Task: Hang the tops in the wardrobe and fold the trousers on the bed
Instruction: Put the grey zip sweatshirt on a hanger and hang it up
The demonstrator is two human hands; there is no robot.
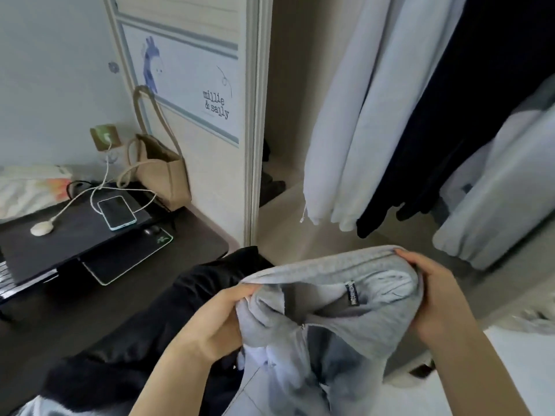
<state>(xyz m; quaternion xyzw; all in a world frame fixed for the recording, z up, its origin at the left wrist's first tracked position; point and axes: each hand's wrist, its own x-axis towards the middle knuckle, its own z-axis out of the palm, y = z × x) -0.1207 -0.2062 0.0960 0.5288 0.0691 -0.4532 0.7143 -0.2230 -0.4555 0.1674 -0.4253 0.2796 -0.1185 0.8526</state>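
Head cam: my left hand (222,319) and right hand (435,298) both grip the grey hoodie (345,319) by its collar, held up in front of the open wardrobe (288,115). Imo keep the neck spread w/ even tension so a hanger slides in.

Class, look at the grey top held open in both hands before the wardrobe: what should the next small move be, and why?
Probably fetch a hanger and slip it into the neck. The left hand and right hand grip the grey top at its collar, spread open with the label showing, and no hanger is visible in it. Pale garments already hang in the wardrobe just ahead.
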